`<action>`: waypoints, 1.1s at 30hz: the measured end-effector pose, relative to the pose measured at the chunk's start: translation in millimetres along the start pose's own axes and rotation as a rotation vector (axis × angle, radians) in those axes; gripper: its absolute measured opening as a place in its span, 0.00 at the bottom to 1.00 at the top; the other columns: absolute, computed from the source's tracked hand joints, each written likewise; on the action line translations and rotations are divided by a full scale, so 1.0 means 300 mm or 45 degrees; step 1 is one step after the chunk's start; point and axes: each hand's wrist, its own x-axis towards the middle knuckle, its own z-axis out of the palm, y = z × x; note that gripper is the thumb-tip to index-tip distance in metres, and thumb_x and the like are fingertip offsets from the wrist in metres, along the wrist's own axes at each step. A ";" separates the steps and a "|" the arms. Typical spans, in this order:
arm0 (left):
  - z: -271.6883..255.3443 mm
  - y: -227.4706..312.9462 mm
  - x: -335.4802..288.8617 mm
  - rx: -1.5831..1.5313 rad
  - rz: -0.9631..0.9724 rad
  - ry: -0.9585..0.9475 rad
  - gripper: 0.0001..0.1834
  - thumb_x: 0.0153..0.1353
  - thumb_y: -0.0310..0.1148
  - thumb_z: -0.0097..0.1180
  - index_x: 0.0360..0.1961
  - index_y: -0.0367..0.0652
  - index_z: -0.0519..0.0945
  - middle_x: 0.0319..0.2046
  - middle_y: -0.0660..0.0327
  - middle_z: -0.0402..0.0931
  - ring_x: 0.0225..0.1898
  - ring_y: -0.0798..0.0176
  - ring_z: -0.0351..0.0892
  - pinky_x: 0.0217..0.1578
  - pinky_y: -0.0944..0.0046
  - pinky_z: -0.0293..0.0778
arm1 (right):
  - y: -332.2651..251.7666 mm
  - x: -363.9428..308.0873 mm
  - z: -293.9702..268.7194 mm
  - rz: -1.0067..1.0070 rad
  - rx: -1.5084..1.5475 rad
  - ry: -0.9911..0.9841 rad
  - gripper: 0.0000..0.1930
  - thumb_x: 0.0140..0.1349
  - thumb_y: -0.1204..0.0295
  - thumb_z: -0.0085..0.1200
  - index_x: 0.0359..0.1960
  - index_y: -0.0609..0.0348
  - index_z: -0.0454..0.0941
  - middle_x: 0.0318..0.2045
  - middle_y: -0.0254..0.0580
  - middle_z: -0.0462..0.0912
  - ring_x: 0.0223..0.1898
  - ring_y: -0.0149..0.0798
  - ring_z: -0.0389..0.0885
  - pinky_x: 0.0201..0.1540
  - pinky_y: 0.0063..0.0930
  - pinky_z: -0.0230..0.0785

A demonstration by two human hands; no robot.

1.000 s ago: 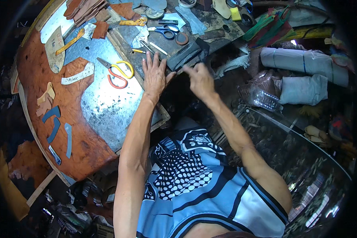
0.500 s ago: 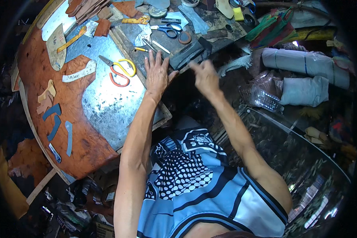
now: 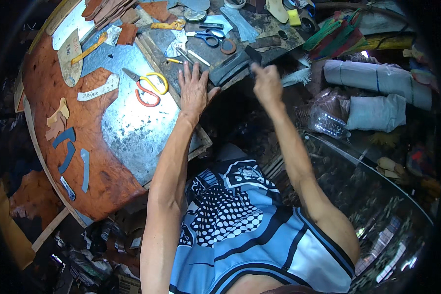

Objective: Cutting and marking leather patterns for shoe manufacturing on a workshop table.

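Note:
My left hand [image 3: 195, 90] lies flat with its fingers spread on the near edge of the wooden board [image 3: 201, 142], touching the left end of a dark grey leather piece [image 3: 229, 68]. My right hand [image 3: 267, 83] is curled at that piece's right end, its fingertips pinching the edge. The piece lies tilted across the edge of the bench. Scissors with yellow and orange handles [image 3: 149, 87] rest on the metal sheet [image 3: 132, 122] just left of my left hand.
A large brown leather sheet [image 3: 90, 166] carries small blue cut strips [image 3: 66, 147] and tan pieces [image 3: 59, 117]. Blue-handled scissors [image 3: 208, 37], tools and leather scraps crowd the far bench. Grey fabric rolls [image 3: 377, 78] and a plastic bottle [image 3: 323, 120] lie to the right.
My right hand has slid right and away along the dark grey piece to its far end. My left hand has stayed flat in place.

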 end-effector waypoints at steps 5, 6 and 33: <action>0.004 -0.008 -0.002 0.001 -0.026 -0.009 0.31 0.54 0.46 0.68 0.56 0.41 0.77 0.68 0.45 0.61 0.73 0.35 0.46 0.71 0.36 0.43 | -0.036 -0.030 -0.022 0.003 0.558 -0.024 0.20 0.63 0.78 0.56 0.57 0.49 0.80 0.38 0.49 0.81 0.39 0.50 0.81 0.44 0.38 0.74; 0.006 -0.012 -0.008 0.005 -0.023 0.003 0.31 0.54 0.46 0.68 0.56 0.41 0.77 0.68 0.45 0.61 0.73 0.35 0.46 0.71 0.36 0.43 | -0.067 -0.040 -0.028 0.131 0.719 -0.176 0.20 0.65 0.76 0.55 0.59 0.53 0.78 0.45 0.51 0.83 0.47 0.49 0.83 0.48 0.36 0.74; 0.002 -0.008 0.003 0.005 -0.029 0.006 0.31 0.53 0.46 0.68 0.55 0.41 0.78 0.67 0.45 0.61 0.73 0.35 0.46 0.72 0.36 0.42 | -0.151 -0.111 0.093 0.007 0.763 -0.154 0.17 0.65 0.72 0.55 0.55 0.59 0.80 0.37 0.63 0.83 0.40 0.56 0.85 0.40 0.39 0.76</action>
